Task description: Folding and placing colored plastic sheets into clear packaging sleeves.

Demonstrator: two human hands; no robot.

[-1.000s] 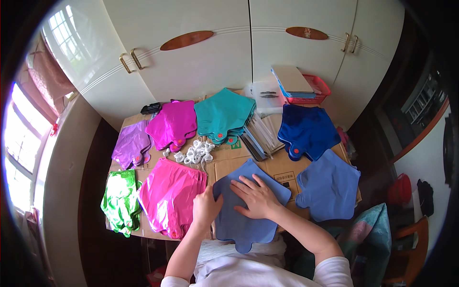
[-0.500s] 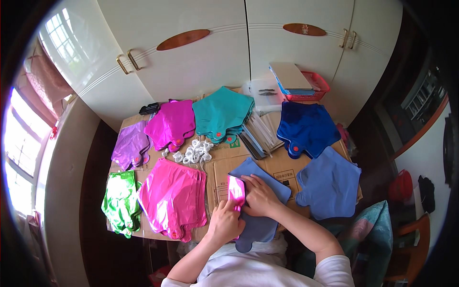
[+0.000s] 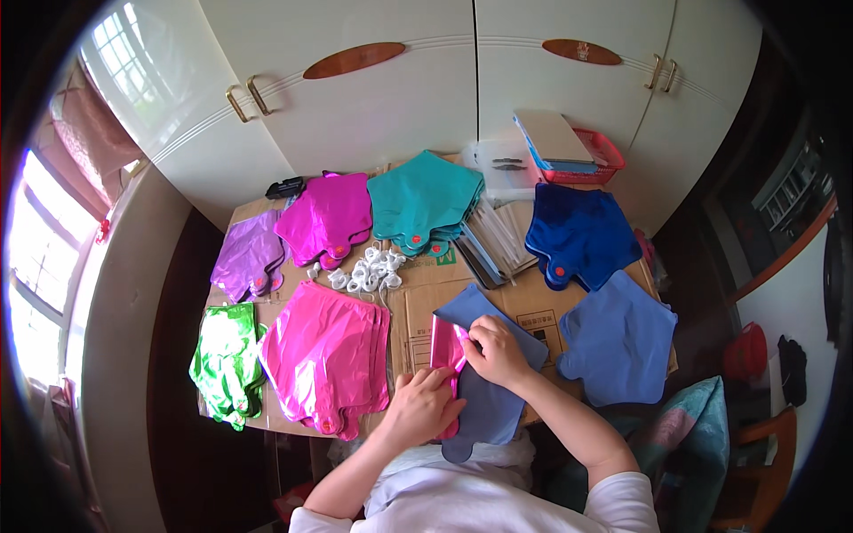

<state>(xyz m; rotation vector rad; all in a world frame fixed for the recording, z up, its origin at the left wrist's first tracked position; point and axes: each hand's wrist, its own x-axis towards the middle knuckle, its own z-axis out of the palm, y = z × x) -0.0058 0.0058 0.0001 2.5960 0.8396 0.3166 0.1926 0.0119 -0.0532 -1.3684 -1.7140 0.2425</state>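
A folded pink foil balloon (image 3: 446, 344) lies along the left edge of a blue-grey, flat foil balloon (image 3: 511, 404) at the table's near edge. My right hand (image 3: 498, 353) is closed, pinching the pink foil's upper right edge between thumb and fingers. Lower down, my left hand (image 3: 419, 410) rests over the pink strip with its fingers laid out and its thumb apart. Part of the strip is hidden beneath that hand. Left of it lies a stack of pink foil balloons (image 3: 324, 355); to the right, a pale blue stack (image 3: 619, 342).
Cardboard (image 3: 418, 298) covers the table. Green (image 3: 224, 360), lilac (image 3: 244, 253), magenta (image 3: 327, 213), teal (image 3: 425, 195) and dark blue (image 3: 584, 233) foil stacks surround white string bundles (image 3: 369, 269). Behind stand a red basket (image 3: 604, 155) and white cupboards (image 3: 382, 107).
My right hand has gone from lying on the foil to pinching and lifting its edge. My left hand has loosened and laid itself over the strip. The view has shifted slightly.
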